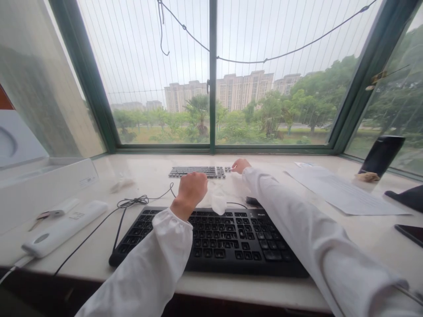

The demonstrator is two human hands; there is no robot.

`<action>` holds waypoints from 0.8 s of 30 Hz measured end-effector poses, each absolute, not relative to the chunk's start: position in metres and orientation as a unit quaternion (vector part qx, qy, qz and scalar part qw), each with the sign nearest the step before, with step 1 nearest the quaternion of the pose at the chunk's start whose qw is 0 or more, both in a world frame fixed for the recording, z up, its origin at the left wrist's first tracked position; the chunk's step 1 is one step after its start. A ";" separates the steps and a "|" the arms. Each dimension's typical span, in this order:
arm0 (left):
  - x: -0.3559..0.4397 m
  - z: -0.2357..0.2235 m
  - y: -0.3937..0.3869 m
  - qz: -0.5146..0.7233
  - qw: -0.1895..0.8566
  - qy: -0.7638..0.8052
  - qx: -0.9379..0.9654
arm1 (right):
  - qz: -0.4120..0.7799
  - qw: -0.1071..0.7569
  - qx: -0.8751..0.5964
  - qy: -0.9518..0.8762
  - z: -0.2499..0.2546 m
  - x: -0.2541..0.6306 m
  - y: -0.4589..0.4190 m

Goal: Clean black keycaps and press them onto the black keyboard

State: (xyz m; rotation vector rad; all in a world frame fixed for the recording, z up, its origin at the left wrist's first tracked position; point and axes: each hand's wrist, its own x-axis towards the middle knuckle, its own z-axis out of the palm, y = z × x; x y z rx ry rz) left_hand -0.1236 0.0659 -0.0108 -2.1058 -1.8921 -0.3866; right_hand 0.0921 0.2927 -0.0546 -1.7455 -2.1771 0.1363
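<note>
A black keyboard (214, 264) lies across the front of the white ledge, most of its switches bare, with keycaps still on part of the number pad. Beyond it, loose keycaps (194, 171) are laid out in rows. My right hand (242, 165) reaches to the right end of these rows, its fingers pinched at a keycap there. Over the keyboard's back edge, my left hand (192, 190) is curled closed, back of the hand towards me; whatever is inside its fingers is hidden. Just right of it, a crumpled white tissue (218, 204) rests against the keyboard's back edge.
At left are a white power strip (66, 229), a bundled black cable (134, 201) and a white box (49, 189). Paper sheets (340, 189), a dark upright object (381, 154) and a phone (410, 233) are at right. A green-framed window (212, 110) stands behind.
</note>
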 end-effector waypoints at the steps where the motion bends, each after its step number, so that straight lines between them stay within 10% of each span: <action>1: -0.124 -0.011 0.067 -0.133 0.141 -0.659 -0.727 | 0.052 0.174 -0.617 -0.766 -0.059 0.091 0.299; 24: -0.124 -0.017 0.064 -0.271 0.074 -0.588 -0.759 | 0.249 0.284 -0.348 -0.858 -0.015 0.056 0.157</action>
